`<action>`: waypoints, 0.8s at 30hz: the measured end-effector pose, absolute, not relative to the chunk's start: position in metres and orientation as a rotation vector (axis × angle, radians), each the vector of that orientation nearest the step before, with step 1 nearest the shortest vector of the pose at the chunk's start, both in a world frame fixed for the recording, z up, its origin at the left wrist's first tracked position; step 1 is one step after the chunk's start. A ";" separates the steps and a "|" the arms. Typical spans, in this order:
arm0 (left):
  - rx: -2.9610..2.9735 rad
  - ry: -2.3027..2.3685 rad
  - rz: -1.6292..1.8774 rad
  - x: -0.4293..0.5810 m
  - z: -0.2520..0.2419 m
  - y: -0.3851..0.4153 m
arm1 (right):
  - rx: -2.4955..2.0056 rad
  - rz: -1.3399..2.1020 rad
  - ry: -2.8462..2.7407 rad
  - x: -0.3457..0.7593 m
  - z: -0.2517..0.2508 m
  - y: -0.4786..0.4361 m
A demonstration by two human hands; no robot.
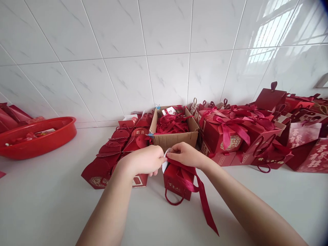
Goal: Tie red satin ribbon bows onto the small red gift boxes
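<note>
A small red gift box point(176, 184) with a rope handle stands on the white surface in front of me. A red ribbon point(202, 198) runs across its top and trails down toward me on the right. My left hand point(146, 160) is closed at the box's top left, pinching the ribbon beside a white tag point(164, 164). My right hand point(186, 155) is closed too, pinching the ribbon at the box's top edge. The two hands nearly touch.
A cardboard box point(176, 138) full of red ribbons stands behind the hands. Flat unfolded red boxes point(115, 150) lie to its left. Several finished red boxes with bows point(230, 133) pile up on the right. A red plastic basket point(38, 136) sits far left against the tiled wall.
</note>
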State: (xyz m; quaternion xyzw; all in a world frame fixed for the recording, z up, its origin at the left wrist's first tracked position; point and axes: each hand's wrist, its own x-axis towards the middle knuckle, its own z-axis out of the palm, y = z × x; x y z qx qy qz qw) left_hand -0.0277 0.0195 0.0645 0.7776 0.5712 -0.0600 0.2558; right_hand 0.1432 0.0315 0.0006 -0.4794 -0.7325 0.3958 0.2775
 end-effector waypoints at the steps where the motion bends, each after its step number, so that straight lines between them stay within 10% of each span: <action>1: 2.122 1.543 -0.166 -0.027 0.065 0.019 | -1.286 1.062 -1.966 0.143 0.000 0.032; 24: 2.307 1.383 -0.028 -0.034 0.056 0.037 | -1.295 1.064 -2.016 0.148 0.000 0.032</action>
